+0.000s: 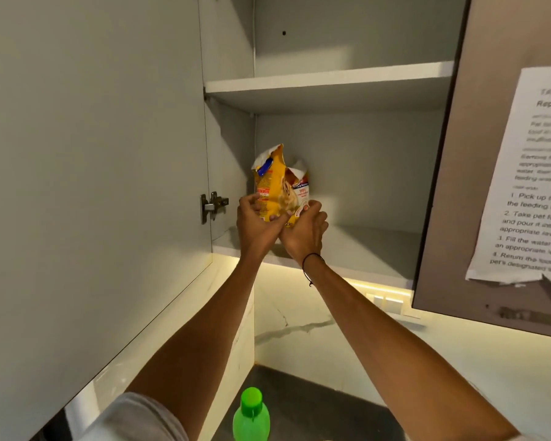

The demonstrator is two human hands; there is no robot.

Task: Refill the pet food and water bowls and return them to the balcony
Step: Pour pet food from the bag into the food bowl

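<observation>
A yellow pet food bag [277, 186] with a torn-open top stands at the left of the lower shelf [363, 246] of an open wall cabinet. My left hand [255, 224] grips the bag's lower left side. My right hand [304, 232] grips its lower right side, thumb across the front. Both arms reach up from below. No bowls are in view.
The cabinet's left door [93, 186] stands open beside my left arm. The right door [490, 186] carries a taped paper task sheet [535, 173]. The upper shelf [328, 82] is bare. A green bottle [251, 415] stands on the dark counter [315, 405] below.
</observation>
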